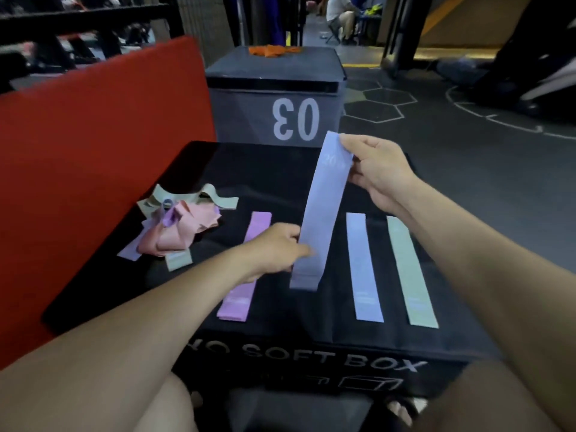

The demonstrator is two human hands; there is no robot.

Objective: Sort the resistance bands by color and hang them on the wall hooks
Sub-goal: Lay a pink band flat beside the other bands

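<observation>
A: Fig. ref, what's held?
B: One lavender-blue band (321, 213), stretched flat btwn both hands above the black soft box (218, 169). Right hand (378, 173) pinches its far end, thumb and fingers clamped on the fabric; left hand (280, 249) pinches the near part w/ fingers curled round the edge. The band tilts, far end higher, near end hanging just over the box top.

A: Sorted items?
B: Three bands lie flat and roughly parallel on the box top: a pink-purple band (246, 269) at left, partly under the left wrist; a light blue band (363, 269) right of the held one; a pale green band (411, 272) furthest right, beside the blue one, not touching.

A: Unsorted?
B: A tangled pile (174, 222) at the box's left side: pink, green, lilac pieces mixed, approx. count can't be told.

A: Surroundings?
B: A red pad (93, 151) stands left of the box. Beyond it, a grey box marked "03" (277, 98) w/ orange bands (274, 50) on its lid. A person sits far back, blurred. Wall hooks: can't tell from this view.
</observation>
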